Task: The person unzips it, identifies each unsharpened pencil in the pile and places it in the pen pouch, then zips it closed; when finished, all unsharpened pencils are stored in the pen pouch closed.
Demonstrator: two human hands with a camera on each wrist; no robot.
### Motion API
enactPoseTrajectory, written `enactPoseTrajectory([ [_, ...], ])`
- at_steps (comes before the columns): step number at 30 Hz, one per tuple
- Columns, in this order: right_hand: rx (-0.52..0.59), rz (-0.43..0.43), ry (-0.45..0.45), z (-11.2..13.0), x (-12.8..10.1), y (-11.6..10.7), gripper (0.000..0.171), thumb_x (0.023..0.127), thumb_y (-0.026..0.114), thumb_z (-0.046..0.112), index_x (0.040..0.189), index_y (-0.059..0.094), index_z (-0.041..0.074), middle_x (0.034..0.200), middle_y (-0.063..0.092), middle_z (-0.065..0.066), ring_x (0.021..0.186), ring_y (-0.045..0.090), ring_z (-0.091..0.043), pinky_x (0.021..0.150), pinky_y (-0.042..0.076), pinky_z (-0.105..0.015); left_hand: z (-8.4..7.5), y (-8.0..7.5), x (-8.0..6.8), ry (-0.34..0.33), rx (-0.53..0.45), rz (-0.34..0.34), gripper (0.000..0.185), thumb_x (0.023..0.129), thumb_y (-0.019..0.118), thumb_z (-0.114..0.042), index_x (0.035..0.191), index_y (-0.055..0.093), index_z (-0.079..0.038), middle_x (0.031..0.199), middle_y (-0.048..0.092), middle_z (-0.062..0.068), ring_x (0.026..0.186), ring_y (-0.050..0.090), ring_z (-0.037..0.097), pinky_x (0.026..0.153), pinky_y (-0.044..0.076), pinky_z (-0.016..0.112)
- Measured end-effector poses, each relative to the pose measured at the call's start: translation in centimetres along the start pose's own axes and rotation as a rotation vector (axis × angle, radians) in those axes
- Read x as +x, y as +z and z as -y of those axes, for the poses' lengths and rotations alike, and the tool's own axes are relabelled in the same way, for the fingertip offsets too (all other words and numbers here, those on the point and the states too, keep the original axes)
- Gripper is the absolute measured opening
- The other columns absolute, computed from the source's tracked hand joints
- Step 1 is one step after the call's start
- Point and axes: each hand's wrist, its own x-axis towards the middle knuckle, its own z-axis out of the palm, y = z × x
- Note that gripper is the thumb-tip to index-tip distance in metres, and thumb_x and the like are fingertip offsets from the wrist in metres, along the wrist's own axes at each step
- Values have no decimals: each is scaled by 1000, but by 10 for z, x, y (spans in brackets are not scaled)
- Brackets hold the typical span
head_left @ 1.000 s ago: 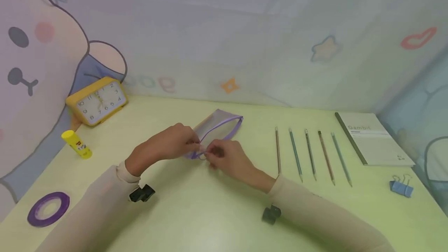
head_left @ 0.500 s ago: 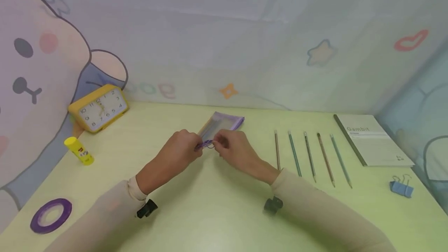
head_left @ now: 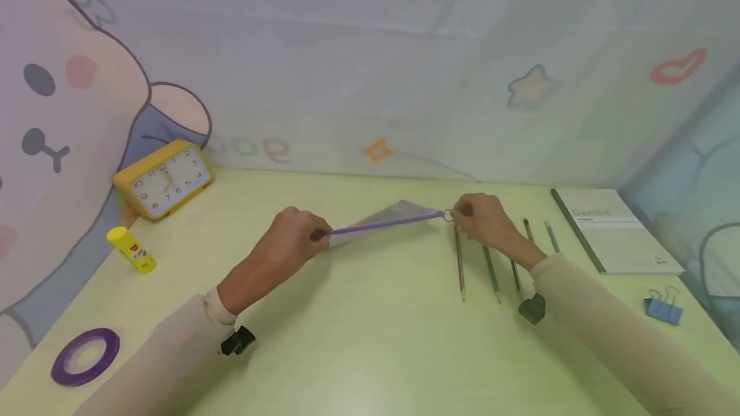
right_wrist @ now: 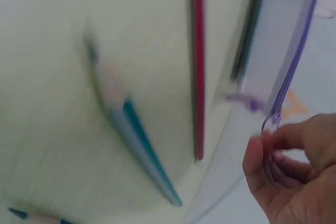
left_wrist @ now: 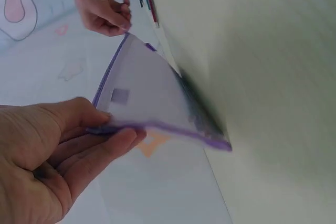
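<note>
A translucent zip pouch (head_left: 384,216) with purple edging is stretched between both hands above the table. My left hand (head_left: 291,236) pinches its near-left corner between thumb and fingers; the left wrist view shows the purple trim (left_wrist: 157,126) running out past the fingertips. At the other end of the zip, my right hand (head_left: 485,220) pinches the small metal ring (head_left: 448,215) of the zip pull. The purple zip line (right_wrist: 296,59) is straight and closed along its length. Dark slender shapes (right_wrist: 249,30) show at the pouch in the right wrist view.
Several pencils (head_left: 460,268) lie in a row on the right, partly under the right arm. A notebook (head_left: 618,236) and blue binder clip (head_left: 663,311) are farther right. On the left are a yellow clock (head_left: 167,178), glue stick (head_left: 132,249) and purple tape roll (head_left: 60,371).
The pouch mouth gaped a second ago; now it is drawn together. My right hand has moved right with the ring, pulling the zip along, while my left hand keeps its corner.
</note>
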Motion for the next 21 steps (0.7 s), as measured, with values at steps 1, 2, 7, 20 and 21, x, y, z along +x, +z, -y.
enactPoseTrajectory([
  [1, -11, -1, 5, -1, -3, -3, 18, 99, 58, 9, 97, 71, -3, 85, 74, -18, 64, 65, -20, 59, 50, -29, 3, 0, 1, 0, -3, 0, 14, 85, 67, 5, 80, 77, -3, 68, 66, 1, 60, 47, 6, 60, 40, 22],
  [2, 5, 14, 12, 0, -6, -4, 18, 99, 58, 10, 97, 71, -3, 85, 74, -18, 64, 66, -21, 58, 50, -30, 5, 0, 1, -2, -5, 5, 13, 86, 68, 5, 84, 79, -2, 72, 71, 3, 61, 50, 5, 61, 43, 22],
  [7, 109, 129, 122, 19, -22, -6, 19, 97, 60, 14, 96, 71, -2, 80, 73, -16, 59, 65, -19, 57, 54, -31, 19, 0, 6, 17, 33, 29, 10, 86, 73, 2, 92, 80, -1, 82, 77, 9, 64, 61, 9, 62, 50, 26],
  [20, 347, 323, 325, 49, -32, 39, 15, 92, 68, 9, 82, 74, -1, 65, 72, -9, 53, 70, -17, 56, 60, -32, 43, 16, 5, 132, 191, 243, 9, 79, 83, -7, 87, 82, -4, 85, 78, 6, 78, 67, 21, 74, 57, 33],
  [21, 352, 316, 319, 50, -32, 41, 15, 91, 69, 9, 82, 74, -2, 65, 72, -10, 52, 70, -18, 55, 60, -32, 41, 17, 3, 138, 200, 250, 8, 79, 83, -8, 87, 82, -5, 83, 77, 5, 78, 67, 20, 73, 57, 32],
])
